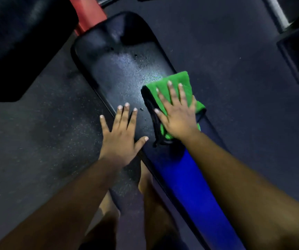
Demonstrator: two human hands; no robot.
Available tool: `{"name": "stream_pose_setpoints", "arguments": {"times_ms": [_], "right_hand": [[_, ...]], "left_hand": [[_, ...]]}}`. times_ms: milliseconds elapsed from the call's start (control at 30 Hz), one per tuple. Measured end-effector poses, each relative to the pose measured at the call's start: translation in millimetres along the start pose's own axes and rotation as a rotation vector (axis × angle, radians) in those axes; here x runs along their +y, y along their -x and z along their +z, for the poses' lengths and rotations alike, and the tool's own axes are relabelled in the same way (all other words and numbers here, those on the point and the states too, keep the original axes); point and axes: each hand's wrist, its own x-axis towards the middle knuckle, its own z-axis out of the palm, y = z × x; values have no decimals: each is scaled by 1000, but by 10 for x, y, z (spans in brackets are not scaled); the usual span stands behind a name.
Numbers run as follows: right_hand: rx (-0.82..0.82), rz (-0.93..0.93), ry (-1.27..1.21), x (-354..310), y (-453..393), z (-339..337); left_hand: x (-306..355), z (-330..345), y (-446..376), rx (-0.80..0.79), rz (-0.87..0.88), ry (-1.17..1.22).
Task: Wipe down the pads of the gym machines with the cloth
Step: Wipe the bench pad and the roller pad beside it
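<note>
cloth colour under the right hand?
Bright green cloth with a black edge, pressed flat under the right hand; head view.

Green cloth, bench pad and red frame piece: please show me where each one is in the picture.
green cloth [176, 79]: head view, on its far edge beyond the fingertips.
bench pad [119, 73] : head view, on the wet, shiny middle of its top.
red frame piece [88, 14]: head view, on its flat face above the pad.

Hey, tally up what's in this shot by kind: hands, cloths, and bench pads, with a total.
Hands: 2, left hand flat on the pad, right hand flat on the cloth
Cloths: 1, green cloth
Bench pads: 1, black pad
Total: 4
</note>
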Motion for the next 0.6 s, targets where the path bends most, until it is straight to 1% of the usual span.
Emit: {"name": "stream_pose_setpoints", "arguments": {"times_ms": [33, 133, 200, 233, 267, 333, 400, 433, 500, 533, 600], "right_hand": [[-16, 24, 4, 154, 248, 45], [-118, 209, -41, 618, 1240, 184], [-197, 268, -59, 734, 1397, 196], [-209, 259, -62, 713, 1265, 183], [-183, 225, -59, 652, 1007, 151], [-76, 103, -47, 423, 314, 19], [-20, -5, -40, 159, -379, -124], [-9, -27, -22, 63, -618, -186], [2, -52, 7, 39, -725, -223], [-2, -64, 13, 96, -613, -228], [-32, -51, 30, 290, -126, -141]], "left_hand": [[-26, -54, -31, -15, -20, 0], [-42, -116, -73, -67, -51, 31], [-59, -129, -127, -60, -74, 69], [-69, -125, -147, -50, -90, 89], [-84, -108, -180, -35, -108, 108], [-116, -84, -231, -3, -133, 125], [-138, -79, -291, 8, -139, 125], [-144, -90, -317, 2, -142, 123], [-145, -143, -359, -23, -150, 119], [-147, -203, -382, -35, -156, 114], [-143, -280, -399, -60, -157, 101]]}}
